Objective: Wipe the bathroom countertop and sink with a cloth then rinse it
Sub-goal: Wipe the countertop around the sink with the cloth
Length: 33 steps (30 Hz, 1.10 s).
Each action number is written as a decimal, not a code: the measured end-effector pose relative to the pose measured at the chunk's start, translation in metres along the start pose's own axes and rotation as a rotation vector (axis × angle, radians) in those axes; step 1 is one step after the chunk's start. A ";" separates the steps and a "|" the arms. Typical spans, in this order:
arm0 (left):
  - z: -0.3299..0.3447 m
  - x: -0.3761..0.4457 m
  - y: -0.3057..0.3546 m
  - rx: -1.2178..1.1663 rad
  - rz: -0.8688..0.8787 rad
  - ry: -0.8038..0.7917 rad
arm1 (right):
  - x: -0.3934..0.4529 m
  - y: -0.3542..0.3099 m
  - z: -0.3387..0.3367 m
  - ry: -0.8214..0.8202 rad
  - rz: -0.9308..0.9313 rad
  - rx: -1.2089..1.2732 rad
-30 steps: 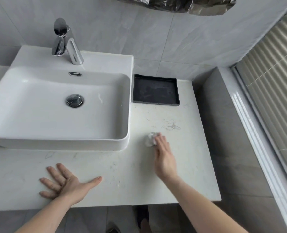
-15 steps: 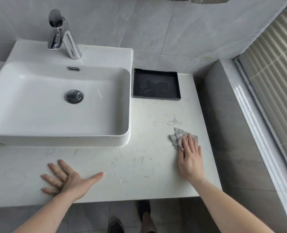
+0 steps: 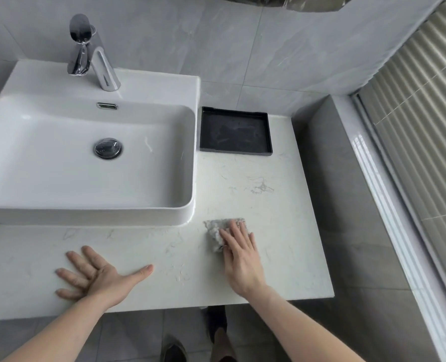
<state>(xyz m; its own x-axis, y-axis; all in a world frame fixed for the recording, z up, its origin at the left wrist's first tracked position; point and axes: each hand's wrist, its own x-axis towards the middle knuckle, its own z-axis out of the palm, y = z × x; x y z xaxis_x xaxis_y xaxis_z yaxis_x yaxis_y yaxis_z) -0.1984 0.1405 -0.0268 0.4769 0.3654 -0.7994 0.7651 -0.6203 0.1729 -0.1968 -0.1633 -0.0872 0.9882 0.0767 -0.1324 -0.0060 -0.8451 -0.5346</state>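
Right hand [image 3: 240,257] lies flat, fingers straight, pressing the grey cloth [image 3: 220,231] onto the white counter [image 3: 289,257] just off the sink [image 3: 86,163] front right corner; left hand [image 3: 94,275] is splayed flat on the counter near the front edge, holding nothing. Cloth is only pinned under the fingertips, not gripped, so a fast stroke could let it bunch or slip out, and a wide sweep right or forward might carry it off the counter edge. Smears near the black tray [image 3: 235,131] look unwiped and may be missed; the tray could get nudged.
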 end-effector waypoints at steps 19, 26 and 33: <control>0.000 0.001 -0.002 -0.003 0.010 -0.009 | -0.058 0.137 -0.098 0.398 0.738 0.120; 0.000 0.001 -0.002 0.007 0.011 -0.004 | -0.051 0.047 -0.055 0.429 0.334 0.273; 0.002 0.003 -0.002 0.027 0.006 0.006 | -0.042 -0.049 0.019 -0.051 0.104 -0.067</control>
<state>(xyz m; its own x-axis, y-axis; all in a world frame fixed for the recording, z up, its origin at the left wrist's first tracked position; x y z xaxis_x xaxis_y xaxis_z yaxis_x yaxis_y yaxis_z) -0.1993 0.1411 -0.0309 0.4846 0.3658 -0.7946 0.7503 -0.6408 0.1625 -0.2408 -0.1149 -0.0714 0.9737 0.0125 -0.2276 -0.0959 -0.8834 -0.4588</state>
